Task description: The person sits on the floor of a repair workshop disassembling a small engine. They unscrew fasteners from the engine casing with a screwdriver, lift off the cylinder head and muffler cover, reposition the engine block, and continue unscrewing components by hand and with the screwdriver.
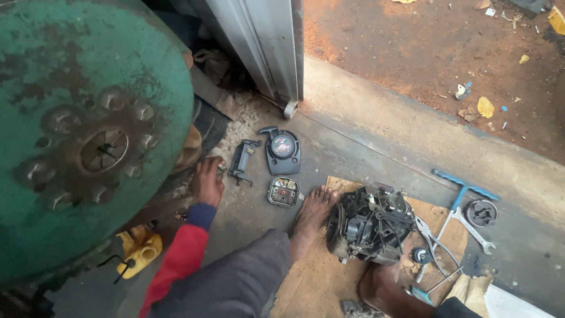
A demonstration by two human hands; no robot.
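Observation:
My left hand (208, 181), in a red sleeve with a blue cuff, reaches down to the concrete floor beside a big green rusty wheel (76, 135). Its fingertips rest at a small metal bit next to a black plastic cover (242, 159); whether they grip it is hidden. Just right of that lie a black recoil starter housing (281, 150) and a small open box-shaped part (283, 191). A bare foot (312, 215) rests against a dirty small engine (371, 224) standing on cardboard (318, 277). My right hand is out of view.
Right of the engine lie pliers (432, 238), a blue T-handle wrench (462, 191), a spanner (474, 227) and a round black part (481, 212). A yellow container (138, 253) sits under the wheel. A metal door frame (265, 41) stands behind; littered red dirt ground (441, 47) lies beyond.

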